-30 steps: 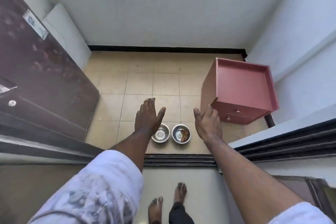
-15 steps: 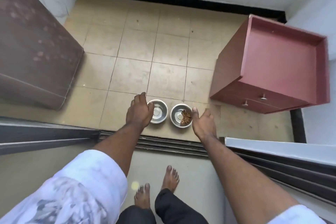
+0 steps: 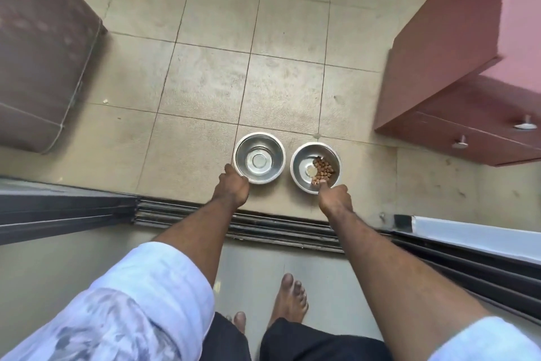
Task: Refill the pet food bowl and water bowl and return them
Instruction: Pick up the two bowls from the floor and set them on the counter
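Two steel bowls stand side by side on the tiled floor just beyond the door track. The left one, the water bowl [image 3: 260, 158], looks almost empty. The right one, the food bowl [image 3: 315, 167], holds a small heap of brown kibble [image 3: 323, 170]. My left hand [image 3: 232, 189] grips the near left rim of the water bowl. My right hand [image 3: 333, 198] pinches the near rim of the food bowl, thumb inside by the kibble. Both bowls still sit on the floor.
A red cabinet [image 3: 456, 67] with drawer knobs stands to the right of the bowls. A dark brown unit [image 3: 41, 47] stands at the left. The sliding-door track [image 3: 240, 223] crosses under my forearms. My bare feet [image 3: 288, 299] stand on the inner floor.
I have bent lower, so the bowls look larger. Both hands went from open beside the bowls to gripping their near rims.
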A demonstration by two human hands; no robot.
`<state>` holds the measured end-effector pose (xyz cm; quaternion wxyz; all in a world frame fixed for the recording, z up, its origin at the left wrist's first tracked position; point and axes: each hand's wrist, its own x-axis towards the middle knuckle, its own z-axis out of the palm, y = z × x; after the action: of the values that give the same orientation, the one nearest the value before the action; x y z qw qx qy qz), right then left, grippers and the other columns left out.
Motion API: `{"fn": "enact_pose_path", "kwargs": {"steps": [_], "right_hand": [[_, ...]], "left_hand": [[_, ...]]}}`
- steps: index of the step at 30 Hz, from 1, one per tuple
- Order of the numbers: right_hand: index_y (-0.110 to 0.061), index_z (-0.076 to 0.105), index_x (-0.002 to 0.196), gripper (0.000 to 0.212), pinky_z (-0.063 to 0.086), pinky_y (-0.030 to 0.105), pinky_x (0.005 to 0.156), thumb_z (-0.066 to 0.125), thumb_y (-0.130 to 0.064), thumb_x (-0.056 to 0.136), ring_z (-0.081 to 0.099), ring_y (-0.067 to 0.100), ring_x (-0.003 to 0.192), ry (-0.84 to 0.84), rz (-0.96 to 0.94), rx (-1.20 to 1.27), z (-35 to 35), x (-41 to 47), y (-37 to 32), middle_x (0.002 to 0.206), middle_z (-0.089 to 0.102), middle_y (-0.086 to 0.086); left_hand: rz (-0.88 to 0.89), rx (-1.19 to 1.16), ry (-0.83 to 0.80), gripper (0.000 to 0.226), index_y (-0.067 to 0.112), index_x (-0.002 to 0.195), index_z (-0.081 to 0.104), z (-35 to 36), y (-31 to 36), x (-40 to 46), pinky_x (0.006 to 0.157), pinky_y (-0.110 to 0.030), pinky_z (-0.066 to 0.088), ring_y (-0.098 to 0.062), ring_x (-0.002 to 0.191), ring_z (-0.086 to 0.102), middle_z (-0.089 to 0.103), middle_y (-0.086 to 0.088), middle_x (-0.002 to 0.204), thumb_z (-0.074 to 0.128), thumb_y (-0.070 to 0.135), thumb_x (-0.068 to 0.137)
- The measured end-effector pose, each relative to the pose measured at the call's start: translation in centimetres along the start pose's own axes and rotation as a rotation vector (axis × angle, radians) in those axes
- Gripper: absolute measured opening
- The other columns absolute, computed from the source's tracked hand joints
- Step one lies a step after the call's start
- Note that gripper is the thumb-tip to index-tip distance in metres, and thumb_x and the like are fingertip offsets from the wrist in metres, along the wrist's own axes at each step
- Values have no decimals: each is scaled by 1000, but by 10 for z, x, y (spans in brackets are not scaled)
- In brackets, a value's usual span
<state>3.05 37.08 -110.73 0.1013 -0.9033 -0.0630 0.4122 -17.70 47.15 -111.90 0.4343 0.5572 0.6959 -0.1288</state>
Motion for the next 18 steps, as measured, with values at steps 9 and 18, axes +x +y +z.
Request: {"fn": "enact_pose_path", "kwargs": {"steps": [9,18], "right_hand": [[-4,51,137,52,58,43,83,56,-37,96,65,38,105,-146,182,273,64,110,23,132,60,16],[-5,59,115,39,62,43,86,75,12,82,67,32,88,-166,231,509,64,163,35,97,62,13]], "left_hand": [[-213,-348,30,49,4,145,28,66,-20,109,96,-54,57,-43,112,66,61,-27,131,41,22,102],[-237,-555,176,36,5,139,38,89,-6,138,65,-50,65,-45,101,67,54,-23,138,39,4,103]]}}
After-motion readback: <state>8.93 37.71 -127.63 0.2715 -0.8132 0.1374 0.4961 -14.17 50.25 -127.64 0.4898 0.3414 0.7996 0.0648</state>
